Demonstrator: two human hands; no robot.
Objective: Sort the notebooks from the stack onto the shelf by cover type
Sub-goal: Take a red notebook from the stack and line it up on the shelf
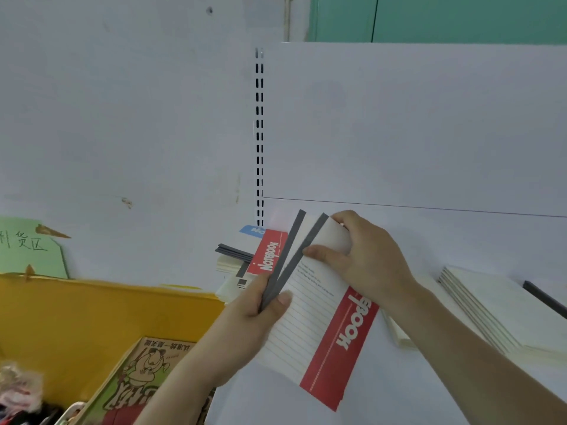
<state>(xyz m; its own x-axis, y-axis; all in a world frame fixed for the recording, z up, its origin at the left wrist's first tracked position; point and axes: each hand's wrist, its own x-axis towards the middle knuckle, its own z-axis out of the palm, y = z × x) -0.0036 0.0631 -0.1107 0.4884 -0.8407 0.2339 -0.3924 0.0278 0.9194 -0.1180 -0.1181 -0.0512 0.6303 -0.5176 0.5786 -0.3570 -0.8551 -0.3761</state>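
Note:
Both hands hold notebooks above the white shelf (460, 240). My left hand (257, 314) grips the lower grey spines of two notebooks: a rear one with a red "NOTEBOOK" band (270, 253) and a front one with a lined white cover and red band (325, 329). My right hand (362, 256) pinches the front notebook's top corner, thumb on its grey spine. A messy stack of notebooks (233, 265) lies at the shelf's left end, one with a blue label (253, 230). A neat pile of cream-covered notebooks (487, 305) lies on the shelf to the right.
A yellow bin (92, 314) stands at lower left and holds a cartoon-cover book (144, 375) and soft clutter. A green paper sign (27, 250) hangs on the wall. The slotted shelf upright (259, 133) rises behind the stack. A dark strip (546, 297) lies at far right.

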